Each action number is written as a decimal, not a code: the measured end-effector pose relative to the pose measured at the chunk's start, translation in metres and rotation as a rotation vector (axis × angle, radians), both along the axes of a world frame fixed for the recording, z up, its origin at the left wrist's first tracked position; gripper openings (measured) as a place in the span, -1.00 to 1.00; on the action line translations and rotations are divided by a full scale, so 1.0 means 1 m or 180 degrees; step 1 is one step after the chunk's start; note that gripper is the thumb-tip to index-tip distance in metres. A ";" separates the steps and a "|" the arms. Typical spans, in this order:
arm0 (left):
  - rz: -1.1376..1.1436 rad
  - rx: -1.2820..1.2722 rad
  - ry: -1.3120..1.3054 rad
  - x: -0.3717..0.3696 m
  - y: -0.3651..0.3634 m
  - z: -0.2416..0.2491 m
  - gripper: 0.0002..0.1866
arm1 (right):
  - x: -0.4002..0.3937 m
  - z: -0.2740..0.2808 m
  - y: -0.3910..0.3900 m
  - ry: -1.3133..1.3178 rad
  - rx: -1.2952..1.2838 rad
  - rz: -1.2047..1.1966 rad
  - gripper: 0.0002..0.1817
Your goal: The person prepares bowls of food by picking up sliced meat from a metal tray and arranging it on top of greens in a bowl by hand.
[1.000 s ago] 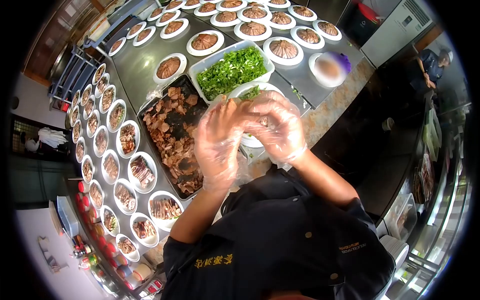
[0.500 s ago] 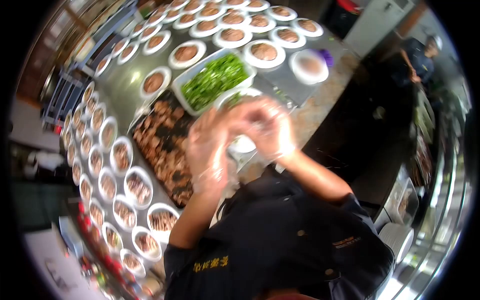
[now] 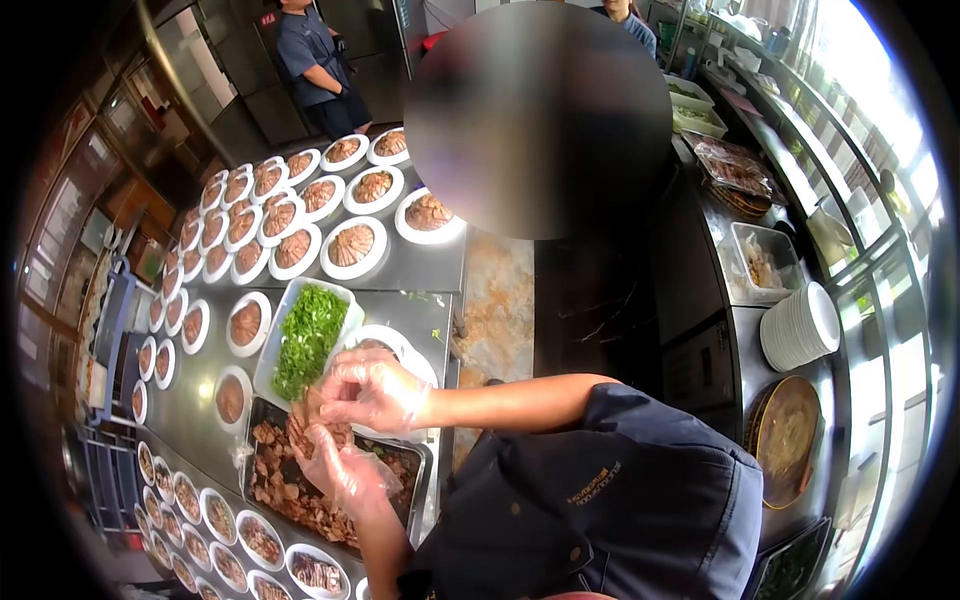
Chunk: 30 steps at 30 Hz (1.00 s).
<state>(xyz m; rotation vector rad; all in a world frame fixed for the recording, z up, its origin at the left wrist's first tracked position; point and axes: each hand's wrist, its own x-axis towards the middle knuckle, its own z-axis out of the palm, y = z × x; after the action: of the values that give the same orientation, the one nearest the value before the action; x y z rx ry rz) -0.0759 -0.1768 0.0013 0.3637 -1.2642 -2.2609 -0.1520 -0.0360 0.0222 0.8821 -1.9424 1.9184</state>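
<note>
Both my hands wear clear plastic gloves and meet above a dark tray (image 3: 421,490) of brown sliced meat (image 3: 280,487). My left hand (image 3: 345,472) is curled around some meat slices. My right hand (image 3: 375,392) pinches at the same slices from above, its fingers bent. Just beyond them stands a white tub (image 3: 268,366) of chopped green herbs (image 3: 310,335). Partly hidden behind my right hand is a white plate (image 3: 413,361), with a bit of meat showing on it.
Many white plates of meat cover the steel table (image 3: 398,262). A person (image 3: 312,70) stands beyond it; another shows at the top. On the right counter are stacked plates (image 3: 800,327), a clear container (image 3: 765,262) and a round basket (image 3: 785,440).
The view has turned and shifted, bringing more of the right counter in. My hands, earlier blurred near the white plate, are now over the meat tray with slices between them.
</note>
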 end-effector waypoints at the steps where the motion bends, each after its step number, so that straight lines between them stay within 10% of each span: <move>1: -0.0416 0.0241 0.0213 -0.003 -0.001 0.000 -0.33 | -0.001 -0.002 0.002 -0.0270 -0.0219 0.0245 -0.79; 11: -0.0799 0.0151 -0.0037 -0.010 -0.009 -0.021 -0.37 | -0.008 -0.015 0.003 -0.0372 0.0221 -0.0031 -0.54; 24: -0.0472 0.0038 -0.0407 0.002 -0.011 -0.008 -0.33 | -0.022 -0.036 -0.009 -0.0321 0.0391 0.0188 -0.68; 30: -0.0616 -0.0247 0.0290 -0.005 -0.023 -0.024 -0.32 | -0.029 -0.042 -0.008 -0.1353 -0.0421 0.1408 -0.71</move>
<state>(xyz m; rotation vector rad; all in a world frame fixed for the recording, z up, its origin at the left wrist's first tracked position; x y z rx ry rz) -0.0813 -0.2001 -0.0232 0.1125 -1.3865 -2.3497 -0.1810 -0.0443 -0.0202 0.9932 -1.9190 2.6421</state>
